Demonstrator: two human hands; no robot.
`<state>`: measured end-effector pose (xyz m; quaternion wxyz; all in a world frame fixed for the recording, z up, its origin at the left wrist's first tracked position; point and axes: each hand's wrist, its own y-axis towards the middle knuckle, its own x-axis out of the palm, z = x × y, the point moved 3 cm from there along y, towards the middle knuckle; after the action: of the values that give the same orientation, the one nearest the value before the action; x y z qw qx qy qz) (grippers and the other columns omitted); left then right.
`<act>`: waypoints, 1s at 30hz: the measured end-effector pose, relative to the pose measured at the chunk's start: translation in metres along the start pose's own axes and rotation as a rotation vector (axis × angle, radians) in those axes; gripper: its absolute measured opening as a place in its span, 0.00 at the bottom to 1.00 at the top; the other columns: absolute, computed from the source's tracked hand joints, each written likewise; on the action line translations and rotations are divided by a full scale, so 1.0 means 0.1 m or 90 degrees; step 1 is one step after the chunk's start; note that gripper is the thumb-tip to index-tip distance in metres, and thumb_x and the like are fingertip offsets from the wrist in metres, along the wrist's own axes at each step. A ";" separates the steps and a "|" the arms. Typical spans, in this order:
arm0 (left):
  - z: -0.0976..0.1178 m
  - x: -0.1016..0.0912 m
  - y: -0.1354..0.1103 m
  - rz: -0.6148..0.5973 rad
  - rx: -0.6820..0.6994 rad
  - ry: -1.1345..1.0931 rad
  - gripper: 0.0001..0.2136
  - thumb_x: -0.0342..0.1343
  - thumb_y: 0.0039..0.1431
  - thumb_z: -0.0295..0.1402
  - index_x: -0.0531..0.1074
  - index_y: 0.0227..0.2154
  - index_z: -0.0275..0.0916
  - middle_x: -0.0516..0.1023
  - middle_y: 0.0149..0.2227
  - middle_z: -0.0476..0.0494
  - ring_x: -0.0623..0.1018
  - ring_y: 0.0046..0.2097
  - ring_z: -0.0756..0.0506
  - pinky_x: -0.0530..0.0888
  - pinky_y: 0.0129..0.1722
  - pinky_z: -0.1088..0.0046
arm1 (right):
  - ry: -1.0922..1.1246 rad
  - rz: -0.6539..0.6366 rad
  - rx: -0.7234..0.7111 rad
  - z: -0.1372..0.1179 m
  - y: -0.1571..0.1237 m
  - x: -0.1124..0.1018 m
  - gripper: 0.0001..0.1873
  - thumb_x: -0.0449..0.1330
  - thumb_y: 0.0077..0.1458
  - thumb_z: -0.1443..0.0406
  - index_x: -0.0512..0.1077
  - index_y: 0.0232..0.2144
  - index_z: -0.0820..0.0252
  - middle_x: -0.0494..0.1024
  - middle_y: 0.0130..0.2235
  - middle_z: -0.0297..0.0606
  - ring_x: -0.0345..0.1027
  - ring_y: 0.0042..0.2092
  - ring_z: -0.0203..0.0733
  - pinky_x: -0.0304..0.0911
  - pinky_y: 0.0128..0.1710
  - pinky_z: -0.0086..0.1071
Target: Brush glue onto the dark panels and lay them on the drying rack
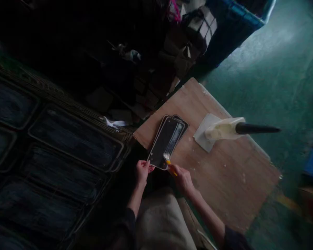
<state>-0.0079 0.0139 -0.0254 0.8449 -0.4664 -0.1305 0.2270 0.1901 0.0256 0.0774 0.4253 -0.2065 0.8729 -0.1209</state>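
A stack of dark rounded panels (167, 140) lies on a wooden board (224, 173). My left hand (143, 171) pinches the near corner of the top panel. My right hand (181, 177) grips a small brush with a yellow handle (171, 167). Its bristles touch the panel's near right edge, where a whitish streak of paste runs along the side.
A white bag of paste with a black nozzle (234, 129) rests on a white sheet on the board. Rows of dark panels on a rack (54, 146) fill the left. Cardboard clutter and a blue crate (240, 14) stand behind. Green floor lies to the right.
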 end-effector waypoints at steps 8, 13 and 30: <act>0.08 0.01 -0.07 0.005 0.060 0.071 0.17 0.66 0.46 0.38 0.64 0.29 0.36 0.77 0.21 0.48 0.80 0.24 0.46 0.79 0.24 0.72 | 0.298 -0.096 0.030 0.08 0.20 -0.13 0.12 0.51 0.63 0.63 0.71 0.45 0.57 0.79 0.31 0.34 0.75 0.32 0.37 0.68 0.32 0.27; 0.11 0.01 -0.05 -0.021 0.090 0.103 0.17 0.65 0.46 0.41 0.64 0.28 0.36 0.76 0.21 0.49 0.79 0.22 0.46 0.79 0.24 0.70 | 0.255 0.095 -0.019 0.48 0.98 -0.60 0.14 0.50 0.63 0.61 0.72 0.45 0.58 0.79 0.31 0.35 0.75 0.32 0.38 0.70 0.34 0.30; 0.09 -0.01 -0.03 -0.033 0.038 0.053 0.19 0.66 0.45 0.41 0.64 0.30 0.36 0.77 0.22 0.47 0.80 0.24 0.45 0.79 0.26 0.70 | -0.014 0.010 -0.099 0.05 0.59 -0.13 0.12 0.50 0.65 0.64 0.70 0.47 0.56 0.79 0.37 0.41 0.73 0.35 0.42 0.63 0.35 0.30</act>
<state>-0.0116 0.0182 -0.0180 0.8689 -0.4462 -0.1009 0.1891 0.1858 0.0836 0.0606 0.4185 -0.2331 0.8765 -0.0472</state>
